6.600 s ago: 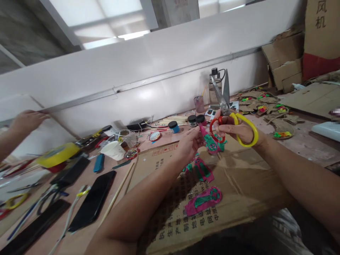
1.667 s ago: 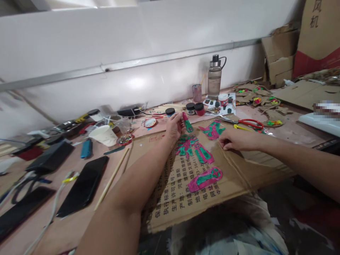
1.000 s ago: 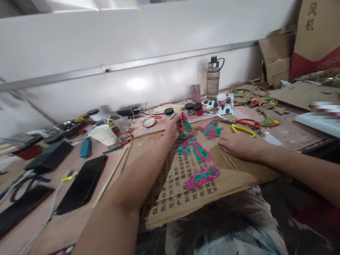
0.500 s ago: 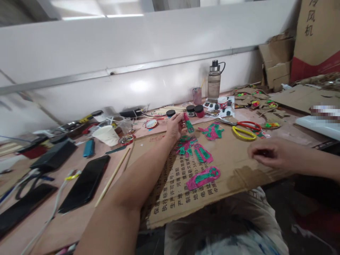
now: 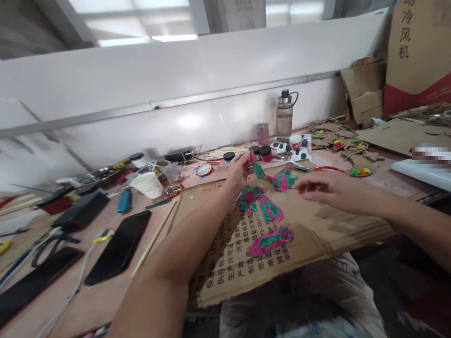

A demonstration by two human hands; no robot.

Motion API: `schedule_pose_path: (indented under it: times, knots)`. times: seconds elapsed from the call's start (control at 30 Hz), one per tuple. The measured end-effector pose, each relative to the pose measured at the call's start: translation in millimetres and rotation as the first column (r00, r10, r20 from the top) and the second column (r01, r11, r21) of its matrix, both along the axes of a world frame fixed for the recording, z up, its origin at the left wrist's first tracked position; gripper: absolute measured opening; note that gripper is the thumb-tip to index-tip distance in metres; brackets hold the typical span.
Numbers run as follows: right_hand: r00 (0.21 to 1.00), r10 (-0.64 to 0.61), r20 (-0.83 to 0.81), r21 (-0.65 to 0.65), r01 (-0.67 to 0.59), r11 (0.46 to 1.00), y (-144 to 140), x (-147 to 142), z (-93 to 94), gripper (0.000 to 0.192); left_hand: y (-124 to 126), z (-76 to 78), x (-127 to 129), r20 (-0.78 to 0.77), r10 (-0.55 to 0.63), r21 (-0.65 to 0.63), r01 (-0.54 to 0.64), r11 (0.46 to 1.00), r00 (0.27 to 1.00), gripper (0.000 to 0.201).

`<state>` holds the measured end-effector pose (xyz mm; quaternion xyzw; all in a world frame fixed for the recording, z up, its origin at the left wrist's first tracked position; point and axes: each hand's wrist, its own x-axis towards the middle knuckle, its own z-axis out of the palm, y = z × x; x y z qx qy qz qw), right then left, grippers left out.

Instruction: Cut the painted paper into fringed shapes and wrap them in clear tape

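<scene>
At centre frame, just above the middle, the left hand [image 5: 237,172] pinches a small pink-and-green painted cutout [image 5: 257,167] between thumb and fingertips; the piece sticks out to the right of the fingers, its long axis tilted from upper left down to lower right; it is held just above the far edge of the cardboard sheet [image 5: 317,225] that lies across the tabletop [image 5: 105,300] and the lap.

Right of centre, the right hand [image 5: 327,188] hovers over the cardboard, fingers loosely spread and pointing left toward the held cutout; it holds nothing that shows; motion blur hides the fingertips' exact gap. Cutout lies to the left of the right hand, near but apart; the left hand is the nearer one, already gripping it.

Between the two hands, on the cardboard: another painted piece [image 5: 283,179]; below it a cluster of painted pieces [image 5: 259,203]; lower still a long pink piece [image 5: 270,239] lying roughly left to right.

Behind the right hand, scissors with a red handle [image 5: 326,168], mostly hidden by the fingers; upper centre, paint jars [image 5: 265,153] and a water bottle [image 5: 283,117] by the wall; lower left of frame, a black phone [image 5: 120,246] and a wooden stick [image 5: 155,237].
</scene>
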<state>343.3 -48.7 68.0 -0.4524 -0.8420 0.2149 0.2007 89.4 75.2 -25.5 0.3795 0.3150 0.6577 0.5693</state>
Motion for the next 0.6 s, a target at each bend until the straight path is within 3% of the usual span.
schedule_pose_path:
  times: [0.1, 0.2, 0.3, 0.43, 0.6]
  knots:
    - [0.971, -0.096, -0.219, 0.003, 0.099, 0.995, 38, -34, -18.9, 0.042, -4, 4.1, 6, -0.011, -0.001, -0.007, 0.001, 1.000, 1.000, 0.032]
    - [0.905, -0.208, -0.372, -0.110, 0.180, 0.978, 72, -66, -39.5, 0.049, -9, 7.9, 10, -0.032, 0.005, 0.019, -0.005, 1.000, 0.999, 0.034]
    - [0.864, -0.199, -0.463, -0.213, 0.110, 0.971, 91, -85, -54.9, 0.041, -14, 11.0, 12, -0.081, -0.010, 0.042, 0.013, 0.999, 0.997, 0.035]
    - [0.823, -0.183, -0.537, -0.212, 0.078, 0.974, 100, -85, -63.7, 0.036, -20, 15.8, 13, -0.111, -0.100, 0.018, 0.103, 0.995, 0.989, 0.038]
    - [0.758, -0.265, -0.596, -0.278, 0.115, 0.954, 101, -70, -63.3, 0.027, -25, 18.6, 17, -0.185, -0.313, 0.032, 0.324, 0.945, 0.932, 0.044]
